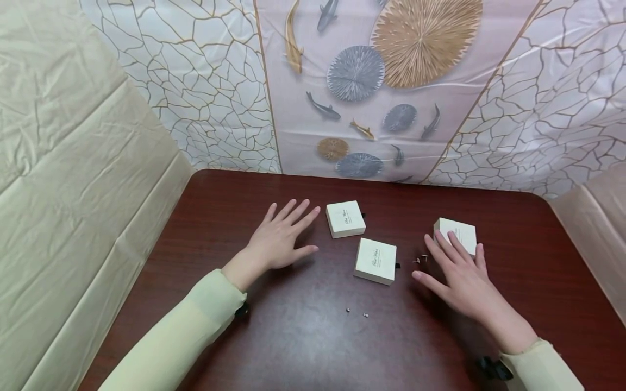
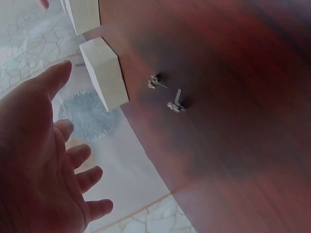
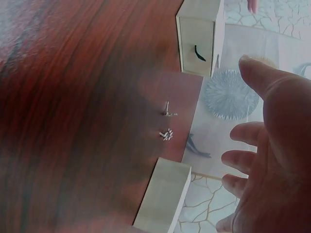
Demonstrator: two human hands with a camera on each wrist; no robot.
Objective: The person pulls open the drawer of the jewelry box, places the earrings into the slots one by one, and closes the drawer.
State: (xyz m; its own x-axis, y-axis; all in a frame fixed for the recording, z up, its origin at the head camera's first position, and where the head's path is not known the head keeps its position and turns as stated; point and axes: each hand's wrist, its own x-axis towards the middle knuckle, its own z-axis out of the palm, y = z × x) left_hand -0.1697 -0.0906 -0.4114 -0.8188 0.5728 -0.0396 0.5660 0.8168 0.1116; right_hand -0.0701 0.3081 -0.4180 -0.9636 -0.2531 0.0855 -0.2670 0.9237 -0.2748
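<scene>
My left hand (image 1: 276, 239) is held over the table with its fingers spread, holding nothing. Just right of its fingertips lies a small cream box (image 1: 345, 219) with dark print. A second such box (image 1: 375, 260) sits nearer the middle. My right hand (image 1: 462, 277), also spread and holding nothing, partly covers a third cream box (image 1: 462, 231) in the head view. Beside its fingers lie two small stud earrings (image 3: 166, 135). Nearer the front are two more tiny studs (image 1: 348, 310). The left wrist view shows two studs (image 2: 176, 106); I cannot tell which pair they are.
The dark red-brown table (image 1: 293, 347) ends at a patterned cloth backdrop (image 1: 313, 125). Beige padded walls (image 1: 93, 179) flank it on the left and right. A dark ribbon tab (image 3: 199, 53) sticks out of one box's side.
</scene>
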